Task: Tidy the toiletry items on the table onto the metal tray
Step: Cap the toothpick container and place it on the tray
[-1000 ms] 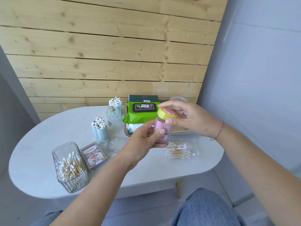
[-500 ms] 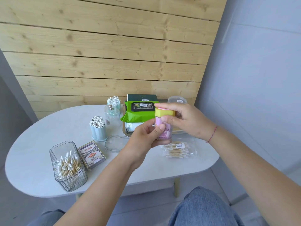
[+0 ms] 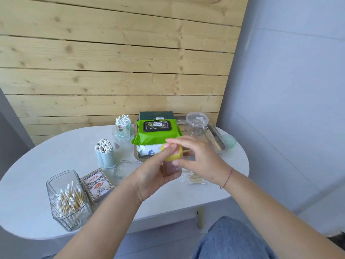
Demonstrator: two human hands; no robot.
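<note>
My left hand (image 3: 153, 174) grips a small pink bottle (image 3: 170, 168) with a yellow cap (image 3: 177, 155), held just above the white table in front of the metal tray (image 3: 217, 141). My right hand (image 3: 197, 161) has its fingers on the yellow cap from the right. On the tray lie a green wipes pack (image 3: 155, 134), a dark green box (image 3: 155, 115), a white printed pack (image 3: 149, 150) and a clear lidded jar (image 3: 197, 124). A bag of cotton swabs (image 3: 194, 177) lies on the table under my right hand.
On the table's left stand a clear ribbed holder of cotton swabs (image 3: 68, 200), a playing-card box (image 3: 97, 184), a pale blue cup of swabs (image 3: 104, 154), a clear lid (image 3: 126, 168) and a clear cup with floss picks (image 3: 122, 135). A pale green lid (image 3: 228, 140) lies right of the tray. Plank wall behind.
The bottle and both hands have sunk a little toward the table. My left thumb has come up onto the cap, and my right fingers have shifted on it.
</note>
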